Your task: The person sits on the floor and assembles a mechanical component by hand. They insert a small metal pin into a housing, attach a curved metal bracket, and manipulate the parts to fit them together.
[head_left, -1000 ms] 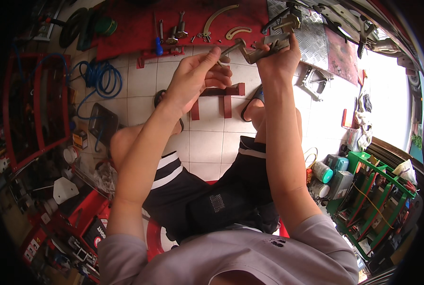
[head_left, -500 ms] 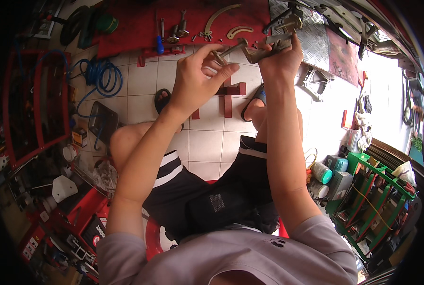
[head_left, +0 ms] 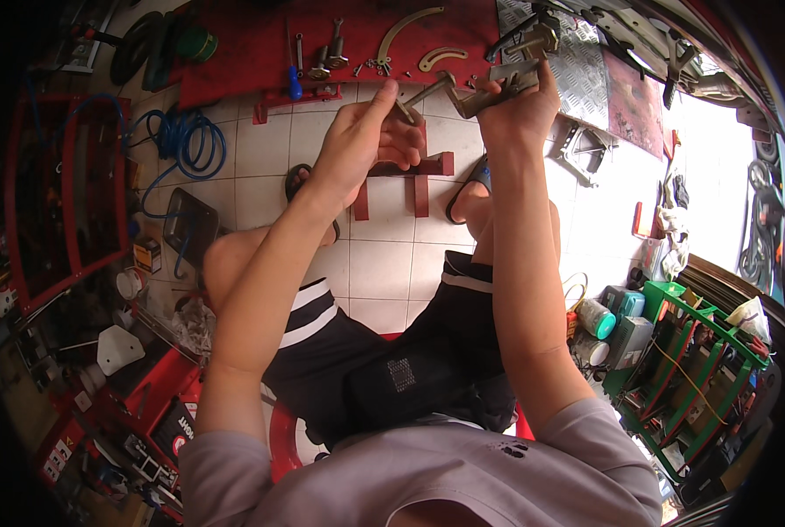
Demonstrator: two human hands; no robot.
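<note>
My right hand (head_left: 522, 116) clasped the metal bracket (head_left: 473, 107) at one o'clock, but my left hand (head_left: 357, 136) hung loosely half-curled by the rod (head_left: 432, 90), so a careless twist risked a drop

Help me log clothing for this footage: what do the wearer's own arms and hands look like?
The left hand and right hand are both without gloves, and no watch or bracelet shows at either wrist. Plain grey short sleeves, the left sleeve and right sleeve, end above the elbows, leaving both forearms uncovered.
</note>
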